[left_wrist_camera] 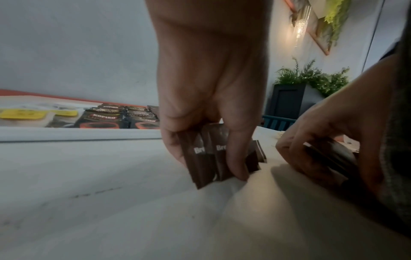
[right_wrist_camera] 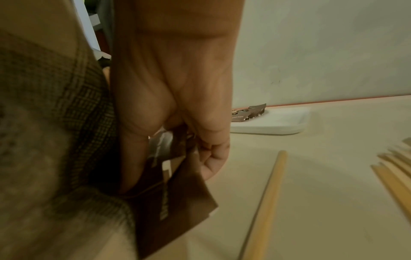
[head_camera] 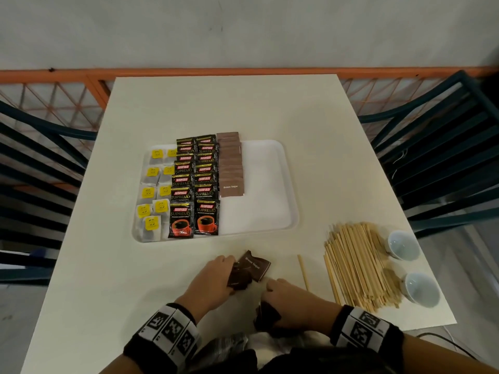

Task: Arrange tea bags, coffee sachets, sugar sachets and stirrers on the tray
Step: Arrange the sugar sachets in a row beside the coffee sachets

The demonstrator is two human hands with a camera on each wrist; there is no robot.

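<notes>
The white tray (head_camera: pixel 280 184) holds yellow-tagged tea bags (head_camera: pixel 152 195) at its left, two columns of black coffee sachets (head_camera: pixel 194 184) in the middle and one column of brown sugar sachets (head_camera: pixel 231 168). Its right part is bare. In front of the tray my left hand (head_camera: pixel 216 279) grips a small fan of brown sugar sachets (left_wrist_camera: pixel 206 158) standing on edge on the table. My right hand (head_camera: pixel 291 300) holds several more brown sugar sachets (right_wrist_camera: pixel 173 193) near the table's front edge. A heap of wooden stirrers (head_camera: pixel 359 265) lies to the right.
One loose stirrer (head_camera: pixel 303 272) lies between my right hand and the heap. Two small white cups (head_camera: pixel 402 244) stand at the table's right edge. Dark slatted chairs flank the white table (head_camera: pixel 243 109), and an orange railing runs behind it.
</notes>
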